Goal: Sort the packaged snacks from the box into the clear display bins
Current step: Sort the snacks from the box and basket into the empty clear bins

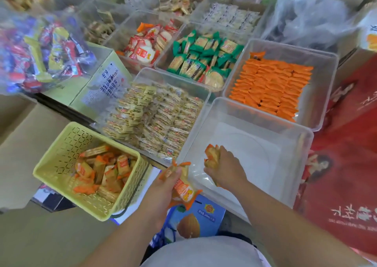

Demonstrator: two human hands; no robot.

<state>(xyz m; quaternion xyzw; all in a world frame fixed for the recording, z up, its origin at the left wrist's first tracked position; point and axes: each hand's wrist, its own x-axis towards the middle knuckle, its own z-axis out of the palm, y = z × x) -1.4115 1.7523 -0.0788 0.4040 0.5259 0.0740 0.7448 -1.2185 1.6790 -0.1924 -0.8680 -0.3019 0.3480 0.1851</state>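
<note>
My right hand (226,170) is down inside the clear bin (263,144) in front of me. Its fingers are curled round a bundle of packs (212,157), which stands on edge close to the bin's left wall. I cannot tell whether the bundle touches the bin's floor.

My left hand (163,187) is just to the left of the right one, outside the bin at its near left corner. It grips a second handful (183,190) of the same packs, with orange ends sticking out above and below my fingers.

Left of that hand sits the yellow basket (51,164), with loose packs (102,171) heaped in its bottom.

Beyond my right hand, past the bin's far wall, a second bin (326,73) holds tidy rows of orange packs (271,87). Beyond my left hand lies a bin full of pale packs (155,113). Farther off are green packs (204,56) and red-and-white packs (144,46), each kind in its own bin.

A red carton (346,154) lies to the right of my right hand, and a blue carton (202,215) lies under my left wrist.
</note>
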